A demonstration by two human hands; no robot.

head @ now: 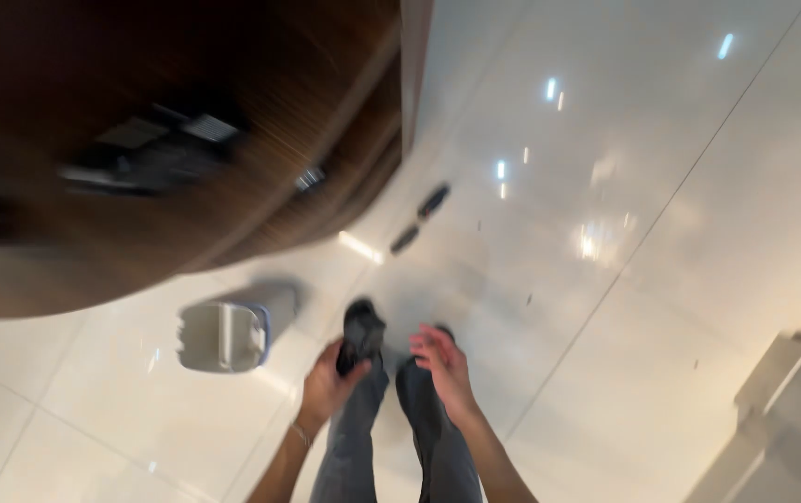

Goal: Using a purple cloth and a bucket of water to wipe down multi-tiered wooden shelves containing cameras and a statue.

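We hold a dark crumpled cloth over the glossy floor.
Our left hand [328,384] grips the dark crumpled cloth [361,337]; right hand [443,365] hovers open beside it, grey bin [225,335] left, untouched.

The glossy white tiled floor [661,279] lay open to the right. On the left, a grey plastic bin [228,335] stood near a dark wooden curved desk [260,102], narrowing the passage.
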